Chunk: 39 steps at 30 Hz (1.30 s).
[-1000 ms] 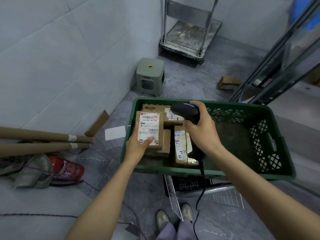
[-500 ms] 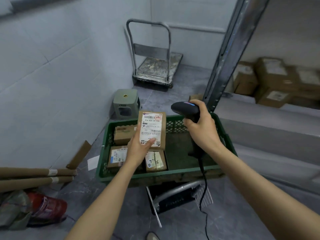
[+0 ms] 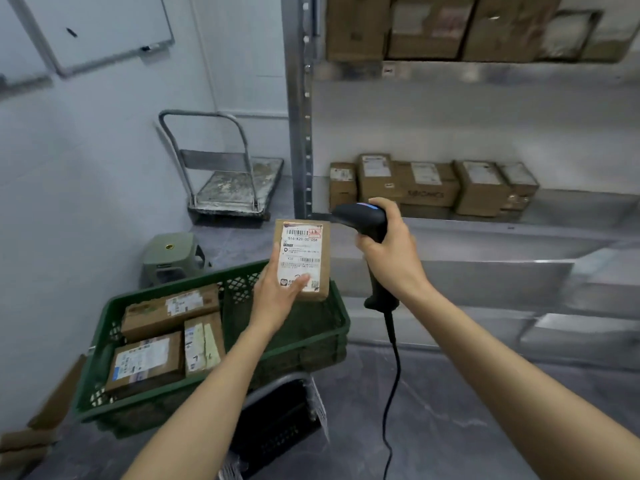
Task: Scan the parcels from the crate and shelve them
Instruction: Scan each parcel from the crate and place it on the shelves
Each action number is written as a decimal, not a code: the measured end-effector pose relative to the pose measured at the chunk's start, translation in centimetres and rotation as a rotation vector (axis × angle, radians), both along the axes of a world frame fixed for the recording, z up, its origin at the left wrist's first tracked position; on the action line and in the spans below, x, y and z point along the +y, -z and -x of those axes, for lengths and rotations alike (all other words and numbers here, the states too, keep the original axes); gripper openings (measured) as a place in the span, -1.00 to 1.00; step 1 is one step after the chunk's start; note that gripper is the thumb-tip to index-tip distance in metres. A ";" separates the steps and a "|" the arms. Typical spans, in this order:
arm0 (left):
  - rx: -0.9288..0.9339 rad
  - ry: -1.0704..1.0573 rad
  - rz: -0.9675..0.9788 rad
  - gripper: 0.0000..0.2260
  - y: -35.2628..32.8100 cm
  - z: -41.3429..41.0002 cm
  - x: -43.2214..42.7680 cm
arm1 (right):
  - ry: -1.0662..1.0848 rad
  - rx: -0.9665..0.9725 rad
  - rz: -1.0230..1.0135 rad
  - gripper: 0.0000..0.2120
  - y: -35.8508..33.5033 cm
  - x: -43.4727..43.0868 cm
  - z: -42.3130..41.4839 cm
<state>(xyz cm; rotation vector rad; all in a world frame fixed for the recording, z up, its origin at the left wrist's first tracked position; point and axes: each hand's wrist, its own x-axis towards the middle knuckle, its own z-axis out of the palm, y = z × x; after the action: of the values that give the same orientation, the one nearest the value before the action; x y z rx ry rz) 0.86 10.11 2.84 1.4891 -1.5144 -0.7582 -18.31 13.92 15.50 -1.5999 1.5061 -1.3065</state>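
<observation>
The left hand (image 3: 277,299) holds the small brown cardboard parcel (image 3: 302,259) up over the green plastic crate (image 3: 322,341), fingers pinching it label-up so the black scanner (image 3: 363,216), with the right hand (image 3: 391,258) curled round its handle, can read it.

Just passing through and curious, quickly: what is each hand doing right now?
Left hand: holds a labelled parcel, thumb on its label.
Right hand: grips the black scanner by its handle.
</observation>
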 end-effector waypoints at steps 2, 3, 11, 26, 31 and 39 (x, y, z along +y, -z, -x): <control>0.024 0.053 0.023 -0.25 -0.8 3.6 0.1 | 0.042 0.000 0.016 -0.53 -0.6 0.8 3.2; 0.034 0.079 0.033 -0.26 -1.2 5.4 0.1 | 0.065 0.000 0.024 -0.53 -0.8 1.2 4.8; 0.124 0.296 0.074 -0.28 -3.5 19.7 -0.4 | 0.295 -0.007 0.057 -0.52 -2.2 4.7 17.2; 0.061 0.587 0.176 -0.23 -6.1 39.9 -5.8 | 0.747 0.049 0.095 -0.53 -4.2 6.6 32.6; 0.085 0.642 0.192 -0.23 -6.6 44.2 -7.0 | 0.829 0.047 0.101 -0.54 -4.5 6.5 35.4; 0.090 0.638 0.176 -0.24 -6.4 49.4 -8.1 | 0.874 0.044 0.103 -0.53 -4.4 5.5 39.0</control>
<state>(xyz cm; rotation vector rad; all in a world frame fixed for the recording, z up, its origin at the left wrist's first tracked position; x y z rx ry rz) -48.56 2.01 9.25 0.8220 -1.9507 -1.0052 -57.34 19.38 19.87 -1.0228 2.3241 -1.8092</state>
